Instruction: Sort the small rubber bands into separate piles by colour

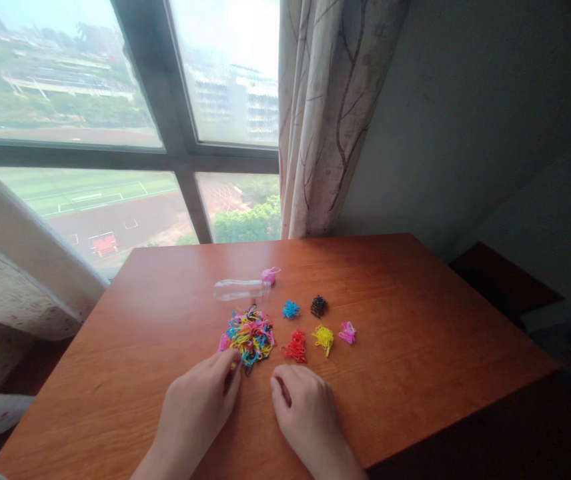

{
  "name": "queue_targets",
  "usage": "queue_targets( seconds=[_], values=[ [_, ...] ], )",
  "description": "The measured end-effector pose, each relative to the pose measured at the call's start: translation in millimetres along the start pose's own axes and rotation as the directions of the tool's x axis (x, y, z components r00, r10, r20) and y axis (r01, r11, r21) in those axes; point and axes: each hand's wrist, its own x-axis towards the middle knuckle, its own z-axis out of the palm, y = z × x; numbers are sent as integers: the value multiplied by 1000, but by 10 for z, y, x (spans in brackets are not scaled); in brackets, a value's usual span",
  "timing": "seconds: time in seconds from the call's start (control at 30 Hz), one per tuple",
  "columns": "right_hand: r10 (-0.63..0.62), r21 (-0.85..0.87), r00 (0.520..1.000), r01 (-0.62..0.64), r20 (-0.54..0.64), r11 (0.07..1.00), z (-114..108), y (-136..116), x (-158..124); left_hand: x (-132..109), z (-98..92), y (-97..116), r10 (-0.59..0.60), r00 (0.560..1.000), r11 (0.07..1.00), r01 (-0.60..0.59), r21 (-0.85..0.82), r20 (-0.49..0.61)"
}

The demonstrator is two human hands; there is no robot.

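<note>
A mixed heap of small coloured loops (249,333), too small to tell their exact kind, lies on the table. My left hand (200,393) is at the heap's near left edge, thumb and forefinger pinched; what is between them is hidden. My right hand (305,413) rests closed just below the red pile (296,347), its fingers curled, and I cannot make out anything in it. Sorted by colour, further piles lie to the right of the heap: a blue pile (291,309), a black pile (318,306), a yellow pile (324,339) and a pink pile (348,333).
Behind the heap a clear plastic bottle (240,290) lies on its side, with a pink cap (269,275) by its mouth. The brown wooden table (415,320) meets a window at the back left. Curtains (335,120) hang on either side of the glass.
</note>
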Motion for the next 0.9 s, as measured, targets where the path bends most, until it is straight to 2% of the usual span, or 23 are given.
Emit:
queue_targets(
  seconds=[0.1,0.2,0.57,0.9],
  values=[
    [-4,2,1000,4,-4,1000,-11,-6,5,2,-34,-6,24,998,998,-28,-52,-60],
    [-7,3,1000,7,-7,1000,-9,-4,3,23,-72,-9,33,997,995,-38,-89,-67],
    [1,16,1000,-1,5,1000,-1,1,5,194,-136,19,27,996,990,-16,-140,81],
    [21,46,999,-23,32,999,6,8,-5,192,-145,-43,14,993,994,-1,-112,116]
  ],
)
